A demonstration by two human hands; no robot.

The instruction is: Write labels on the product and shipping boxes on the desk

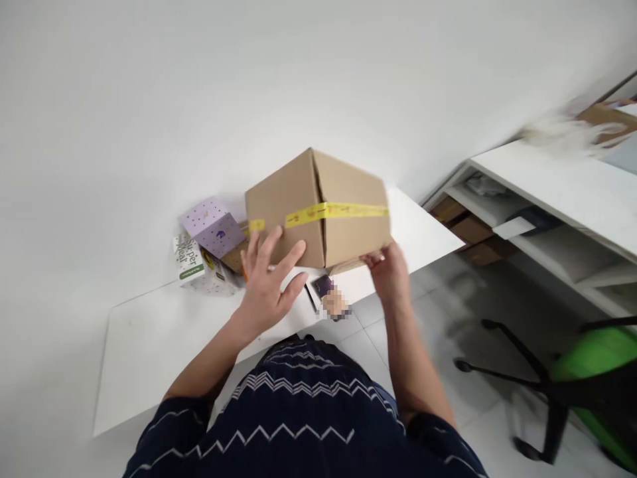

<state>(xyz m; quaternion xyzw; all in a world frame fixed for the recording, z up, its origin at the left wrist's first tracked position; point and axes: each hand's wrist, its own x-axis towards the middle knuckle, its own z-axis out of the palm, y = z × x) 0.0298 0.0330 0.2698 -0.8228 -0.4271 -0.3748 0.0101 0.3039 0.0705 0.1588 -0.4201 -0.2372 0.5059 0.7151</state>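
Note:
A brown cardboard box (355,234) with a strip of yellow tape around it is held up over the white table, with one corner edge facing me. My right hand (388,271) grips the lower right edge of the box, its fingertips partly hidden beneath it. Spread fingers of my left hand (266,285) reach to the lower left face of the box, with the thumb apart. The underside of the box is mostly hidden. Below it, a phone-like dark item (322,285) lies on the table near a thin black stick (310,298).
A lilac dotted box (213,229) and a white "Super Meal" box (188,257) are stacked left on the white table (164,345). To the right stand a white shelf unit (562,192) and a green and black chair (587,372). A wall closes the back.

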